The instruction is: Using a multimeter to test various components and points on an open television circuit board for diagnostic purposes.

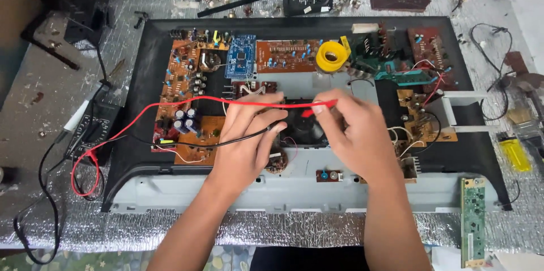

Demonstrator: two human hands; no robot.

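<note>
- Red probe lead (238, 100) pinched by right hand (354, 135) fingertips, stretched above dark round speaker (306, 126) at centre of opened television back (141, 135)
- Black probe lead (226, 143) gripped in closed left hand (249, 140)
- Orange circuit boards (184, 78), blue board (240, 63), yellow tape roll (331, 55) around
- Multimeter (93, 126) far left on foil mat (56, 214)

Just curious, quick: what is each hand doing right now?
Left hand: closed on the black probe.
Right hand: closed on the red probe.
</note>
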